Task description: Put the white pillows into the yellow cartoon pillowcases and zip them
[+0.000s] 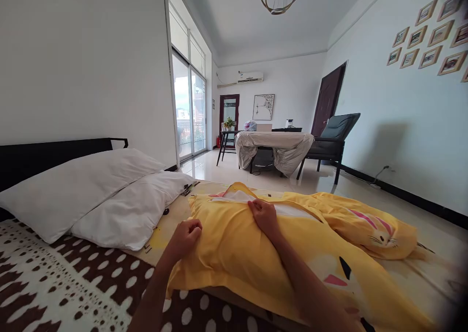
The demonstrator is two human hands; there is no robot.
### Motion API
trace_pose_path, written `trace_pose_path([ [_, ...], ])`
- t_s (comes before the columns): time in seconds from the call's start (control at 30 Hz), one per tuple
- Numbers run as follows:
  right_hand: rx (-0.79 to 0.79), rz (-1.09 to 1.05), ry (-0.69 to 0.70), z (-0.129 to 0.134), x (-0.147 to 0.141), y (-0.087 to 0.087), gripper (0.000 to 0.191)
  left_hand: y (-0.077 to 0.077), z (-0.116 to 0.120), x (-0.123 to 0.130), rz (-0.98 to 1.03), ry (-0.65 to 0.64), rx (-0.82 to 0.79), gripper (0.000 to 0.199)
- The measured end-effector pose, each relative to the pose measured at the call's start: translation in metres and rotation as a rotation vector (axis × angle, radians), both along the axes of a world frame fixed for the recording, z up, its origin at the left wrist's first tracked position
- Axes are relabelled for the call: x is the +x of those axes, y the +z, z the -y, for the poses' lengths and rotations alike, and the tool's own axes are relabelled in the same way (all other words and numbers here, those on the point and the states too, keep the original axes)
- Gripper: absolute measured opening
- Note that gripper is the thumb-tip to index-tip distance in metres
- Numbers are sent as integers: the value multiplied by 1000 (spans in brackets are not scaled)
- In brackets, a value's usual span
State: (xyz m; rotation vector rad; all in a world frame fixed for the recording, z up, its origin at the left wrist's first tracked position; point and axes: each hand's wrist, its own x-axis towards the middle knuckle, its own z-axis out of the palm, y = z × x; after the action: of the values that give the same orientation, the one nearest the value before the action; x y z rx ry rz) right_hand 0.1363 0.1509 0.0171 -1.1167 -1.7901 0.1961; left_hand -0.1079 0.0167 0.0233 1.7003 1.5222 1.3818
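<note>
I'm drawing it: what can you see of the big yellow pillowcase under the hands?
The yellow cloth pillowcase, printed with white, pink and black animal-like shapes, lies puffed and wrinkled over brown, white-dotted bedding. White material shows through its open far edge. The right hand grips that edge; the left hand seems to hold its left side.

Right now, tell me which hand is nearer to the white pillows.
Left. The left hand is at the left end of the yellow pillowcase, just right of the white pillows; the right hand is farther right, at the pillowcase's far edge.
</note>
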Motion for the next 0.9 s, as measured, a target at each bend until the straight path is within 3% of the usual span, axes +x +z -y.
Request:
trace_pose_path([
  [0.1,19,-61,-8,-3,-12,-9,40,-1,7,-31,128,86,-106,29],
  [0.17,40,-114,-42,-1,-13,-7,42,-6,5,-49,202,185,-199,37],
  [0.23,66,-168,-91,0,-7,-2,43,-14,2,-56,242,187,-338,46],
  [0.33,104,-166,-139,1,8,9,43,-20,-1,-42,472,-44,-492,56],
  [0.43,118,27,-109,-3,21,18,43,-17,-1,-11,709,-260,-436,47],
  [0.5,114,165,-61,-6,26,22,42,-12,0,5,744,-280,-389,40],
  [0.57,135,247,-41,-3,25,28,35,-8,-1,12,790,-217,-355,33],
  [0.67,288,287,-22,25,12,42,21,-6,-4,6,953,-135,-341,21],
  [0.77,454,305,175,78,-15,53,16,-4,-4,-5,1035,-168,-391,24],
  [0.83,464,380,314,114,-37,54,15,-2,-2,-9,1006,-191,-396,28],
  [0.9,351,435,388,141,-58,46,11,1,1,-6,911,-179,-338,30],
])
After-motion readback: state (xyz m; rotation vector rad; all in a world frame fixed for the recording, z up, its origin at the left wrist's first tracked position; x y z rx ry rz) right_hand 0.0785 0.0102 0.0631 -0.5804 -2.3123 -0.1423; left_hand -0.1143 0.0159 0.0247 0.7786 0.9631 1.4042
